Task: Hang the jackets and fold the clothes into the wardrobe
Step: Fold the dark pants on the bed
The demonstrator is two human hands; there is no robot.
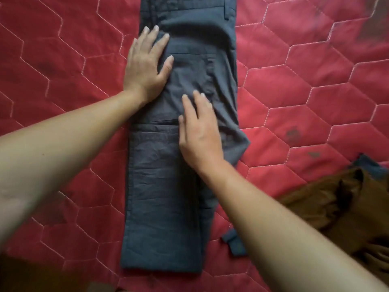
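Note:
A pair of dark grey trousers [164,197] lies lengthwise down the middle of a red quilted bedspread [63,60], folded along its length, with the waistband at the far end. My left hand [145,66] lies flat and open on the trousers' left edge near the back pocket. A little nearer to me, my right hand [200,133] rests flat on the middle of the cloth, fingers spread. Neither hand grips anything.
A crumpled brown garment [341,207] lies at the right, with a bit of dark blue cloth [368,165] showing behind it. A small dark strip of fabric [233,243] pokes out beside my right forearm. The bedspread stretches out on both sides.

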